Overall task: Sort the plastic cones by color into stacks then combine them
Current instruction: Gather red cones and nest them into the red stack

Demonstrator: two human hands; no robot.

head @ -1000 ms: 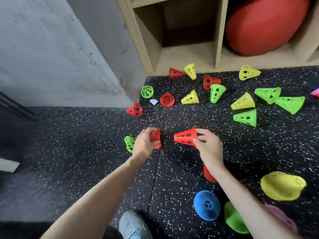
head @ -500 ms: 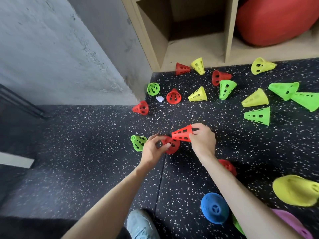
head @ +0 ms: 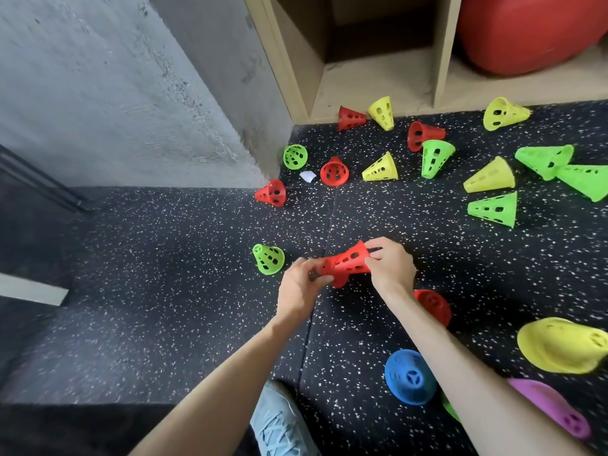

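Observation:
Two red perforated cones (head: 347, 263) are nested together above the speckled floor. My left hand (head: 301, 284) grips their narrow end and my right hand (head: 390, 266) pinches the wide rim. A green cone (head: 268, 258) lies just left of my left hand. Loose red cones lie at the wall corner (head: 271, 193), farther back (head: 334, 171), by the shelf (head: 350, 118) and right of it (head: 422, 134). Another red cone (head: 434, 306) shows behind my right forearm. Yellow cones (head: 380, 167) and green cones (head: 493, 209) are scattered to the right.
A wooden shelf unit (head: 441, 60) stands at the back with a red ball (head: 533, 31) in it. A grey wall (head: 115, 93) rises on the left. Blue (head: 409, 376), yellow (head: 562, 345) and purple (head: 552, 411) dome markers lie near my right arm. My shoe (head: 279, 422) is below.
My hands came together: the red cone in my right hand slid onto the red cone held by my left. The camera view drifted so the scattered cones sit farther right.

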